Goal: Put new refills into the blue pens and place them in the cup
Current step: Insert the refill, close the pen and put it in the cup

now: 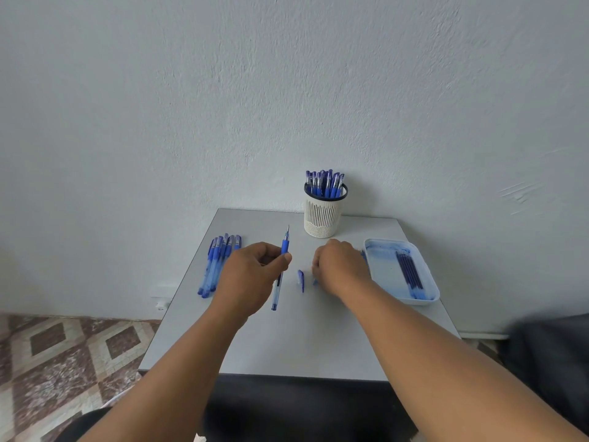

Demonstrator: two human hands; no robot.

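Note:
My left hand (pixel 251 275) grips an uncapped blue pen (pixel 280 269) by its middle, tip pointing away toward the wall. A blue pen cap (pixel 301 280) lies on the table between my hands. My right hand (pixel 339 266) rests knuckles-up on the table beside the cap, fingers curled over something small and blue that is mostly hidden. A white mesh cup (pixel 322 215) at the back holds several capped blue pens. Several more blue pens (pixel 216 266) lie in a row at the left. A pale blue tray (pixel 382 269) at the right holds several dark refills (pixel 409 271).
The small grey table (pixel 302 342) stands against a white wall, its left edge close to the pen row. Patterned floor tiles show at the lower left. A dark shape sits at the right edge of view.

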